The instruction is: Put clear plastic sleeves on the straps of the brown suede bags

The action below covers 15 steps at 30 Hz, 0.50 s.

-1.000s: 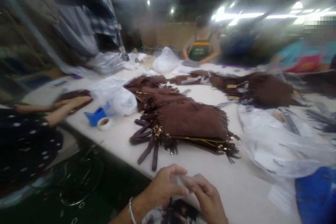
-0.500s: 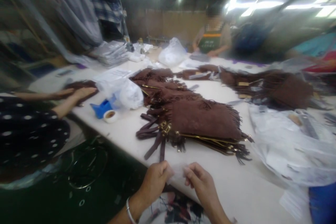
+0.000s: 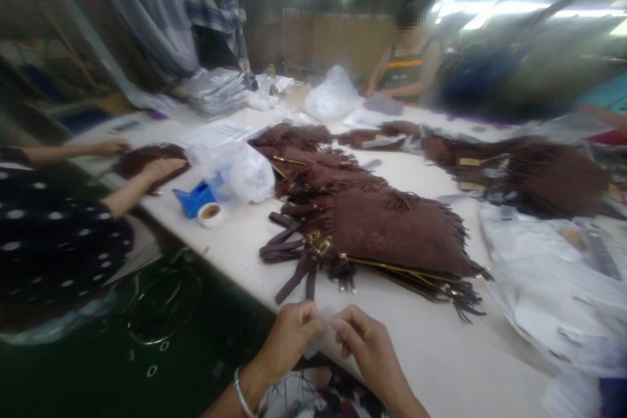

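Just off the table's near edge, my left hand (image 3: 292,334) and my right hand (image 3: 365,338) are close together, thumbs and fingers pinched. Between them is a small piece of clear plastic (image 3: 321,339), blurred, possibly a little bag; both hands seem to grip it. Beyond my hands lies a stack of brown fringed bags (image 3: 396,232) with gold zips. Dark straps (image 3: 289,251) and gold clasps stick out from its left side.
Left of the stack are a blue tape dispenser (image 3: 194,199), a tape roll (image 3: 210,214) and a filled plastic bag (image 3: 249,173). White plastic sheeting (image 3: 553,287) covers the right. A co-worker in polka dots (image 3: 59,228) handles a brown piece; another person (image 3: 406,72) stands across.
My hands have come closer together, the right moving left, with the clear plastic still between them. The view has shifted slightly left. The co-worker's far hand has moved left off the brown piece.
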Tool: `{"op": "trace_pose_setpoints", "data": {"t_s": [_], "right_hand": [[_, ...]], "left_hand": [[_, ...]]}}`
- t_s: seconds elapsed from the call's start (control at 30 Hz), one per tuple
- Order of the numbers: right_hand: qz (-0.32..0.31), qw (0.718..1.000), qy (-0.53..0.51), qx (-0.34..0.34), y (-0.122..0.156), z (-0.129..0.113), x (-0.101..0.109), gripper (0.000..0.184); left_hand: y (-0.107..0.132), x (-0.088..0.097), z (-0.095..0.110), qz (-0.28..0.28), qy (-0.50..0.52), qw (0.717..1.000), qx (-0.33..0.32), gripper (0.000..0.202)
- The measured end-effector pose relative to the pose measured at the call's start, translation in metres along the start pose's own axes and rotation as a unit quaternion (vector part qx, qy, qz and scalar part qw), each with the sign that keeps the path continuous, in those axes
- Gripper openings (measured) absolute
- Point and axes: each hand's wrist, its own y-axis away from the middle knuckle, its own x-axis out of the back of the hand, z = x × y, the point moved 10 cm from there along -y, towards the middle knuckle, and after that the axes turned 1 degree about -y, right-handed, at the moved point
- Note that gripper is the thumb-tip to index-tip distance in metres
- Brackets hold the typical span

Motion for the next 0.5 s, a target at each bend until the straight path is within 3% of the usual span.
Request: {"op": "trace_pose_setpoints", "data": {"t_s": [0.13,0.3,0.5], "right_hand": [[0.02,0.999,-0.035,-0.017,-0.007,0.013,0.016,0.026],[0.128,0.991,0.023,0.0,-0.028,0.011,0.048,0.037],[0.22,0.974,-0.059,0.014,-0.039,-0.001,0.039,0.042]], "left_hand": [[0.0,0.003,0.002,0.002,-0.025,1.0,0.0,0.016],[0.003,0.01,0.0,0.01,-0.028,0.999,0.018,0.023],[0.001,0.025,0.012,0.025,-0.013,0.999,-0.016,0.025]]}}
